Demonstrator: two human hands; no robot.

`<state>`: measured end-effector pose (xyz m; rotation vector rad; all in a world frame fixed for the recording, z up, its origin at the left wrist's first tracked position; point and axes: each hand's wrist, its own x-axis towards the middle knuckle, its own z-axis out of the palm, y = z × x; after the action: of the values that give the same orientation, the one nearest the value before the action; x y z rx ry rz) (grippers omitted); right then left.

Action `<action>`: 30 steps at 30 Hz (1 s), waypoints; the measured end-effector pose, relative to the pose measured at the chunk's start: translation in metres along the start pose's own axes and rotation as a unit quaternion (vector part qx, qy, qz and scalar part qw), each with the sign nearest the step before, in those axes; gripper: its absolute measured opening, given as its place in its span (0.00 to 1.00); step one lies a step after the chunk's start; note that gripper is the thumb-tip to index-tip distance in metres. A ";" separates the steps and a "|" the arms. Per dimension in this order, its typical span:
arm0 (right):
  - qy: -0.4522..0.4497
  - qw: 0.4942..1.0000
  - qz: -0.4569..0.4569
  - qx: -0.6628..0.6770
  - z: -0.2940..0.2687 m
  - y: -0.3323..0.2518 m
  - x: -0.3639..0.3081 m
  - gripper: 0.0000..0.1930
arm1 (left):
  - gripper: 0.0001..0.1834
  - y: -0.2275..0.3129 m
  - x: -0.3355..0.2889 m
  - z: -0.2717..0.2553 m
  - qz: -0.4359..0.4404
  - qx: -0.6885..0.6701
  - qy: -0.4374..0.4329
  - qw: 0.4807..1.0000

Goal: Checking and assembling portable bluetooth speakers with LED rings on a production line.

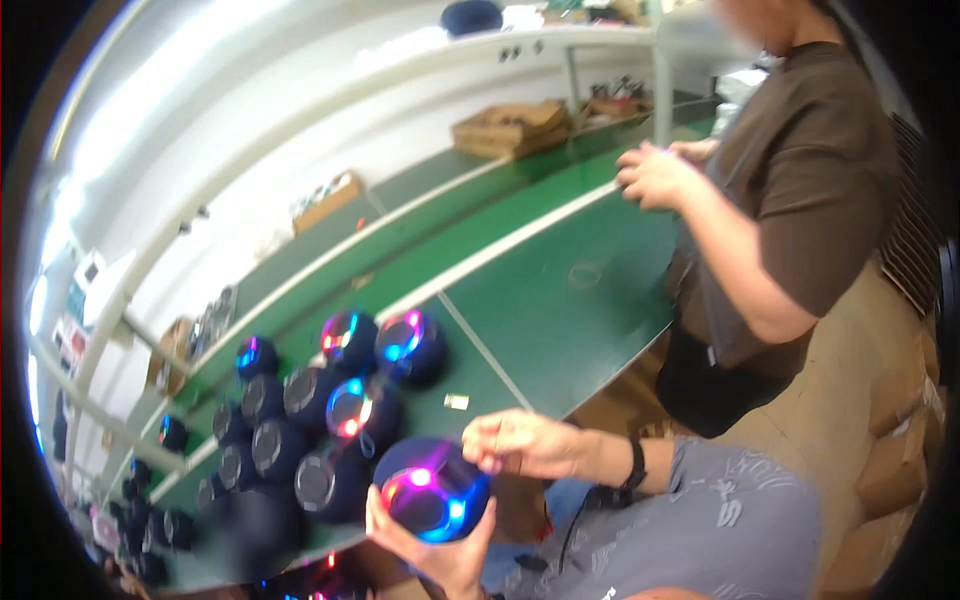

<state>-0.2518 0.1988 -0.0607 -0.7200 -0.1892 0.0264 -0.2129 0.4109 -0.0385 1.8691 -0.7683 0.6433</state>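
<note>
My left hand (440, 555) cups a round dark-blue speaker (400, 462) from below, its fingers spread around the sides. The speaker's ring glows pink, purple and blue around a dark centre. At its upper right edge is my right hand (520, 443), thumb and fingertips pinched together against or just beside the casing. Whatever those fingertips hold, if anything, is too small to make out. A black band circles my right wrist. Close to the left stand several similar speakers (275, 447), some with lit rings (410, 345) and others dark. One nearby lit speaker (358, 408) has a small strap loop.
A small pale-yellow piece (456, 402) lies on the green bench (520, 300). Across the bench, a co-worker (800, 190) in a dark top stands with both hands raised over it. Cardboard trays (510, 128) sit at the back. Cardboard boxes (885, 470) are stacked at right.
</note>
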 end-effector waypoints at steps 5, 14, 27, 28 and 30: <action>-0.006 1.000 -0.022 0.005 -0.003 -0.012 -0.002 0.10 | 0.66 0.007 0.008 0.008 0.024 -0.014 0.019 0.999; 0.144 0.832 -0.256 -0.471 0.017 -0.081 -0.011 0.07 | 0.62 0.021 0.055 0.038 0.139 0.091 -0.022 0.986; 0.150 0.511 -0.376 -0.758 0.009 -0.135 -0.011 0.07 | 0.57 0.036 0.111 0.082 0.262 0.121 -0.050 0.956; 0.150 0.519 -0.363 -0.759 0.007 -0.136 -0.010 0.07 | 0.58 0.034 0.112 0.085 0.256 0.120 -0.047 0.958; 0.130 0.534 -0.369 -0.750 0.003 -0.139 -0.005 0.07 | 0.59 0.030 0.114 0.088 0.251 0.114 -0.046 0.960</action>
<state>-0.2625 0.0962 0.0322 -2.3237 -0.1842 -1.2306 -0.1514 0.2945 0.0268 1.9278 -1.2973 1.0019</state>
